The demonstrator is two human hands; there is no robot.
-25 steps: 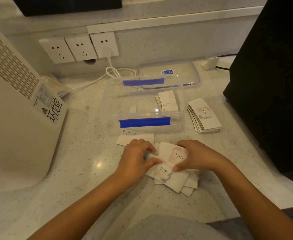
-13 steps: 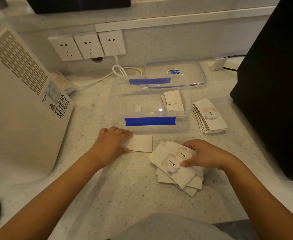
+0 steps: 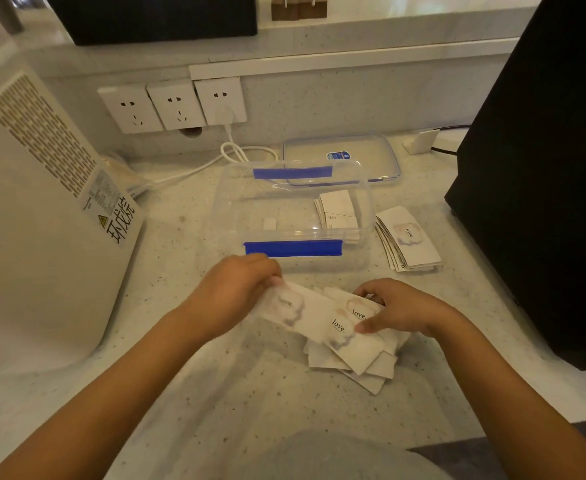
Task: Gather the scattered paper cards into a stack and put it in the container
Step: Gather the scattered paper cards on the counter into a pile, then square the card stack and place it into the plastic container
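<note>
A loose pile of white "love." cards [image 3: 353, 355] lies on the counter in front of me. My left hand [image 3: 236, 292] pinches one blurred card [image 3: 291, 304] by its left end, its right end over the pile. My right hand [image 3: 399, 310] presses fingertips on the pile's top cards. Just beyond stands the clear plastic container [image 3: 250, 216] with blue clips, with a small stack of cards [image 3: 340, 211] inside at its right end. Another fanned stack of cards [image 3: 409, 240] rests on the counter right of the container.
The container's clear lid [image 3: 364, 157] lies behind it. A tall white appliance [image 3: 35, 216] fills the left side, a large black box [image 3: 541, 168] the right. Wall sockets [image 3: 173, 105] with a white cable [image 3: 236, 150] sit at the back.
My left hand picked up the single card that lay left of the pile and carried it right, flipped face up, onto the pile. My right hand stayed on the pile.
</note>
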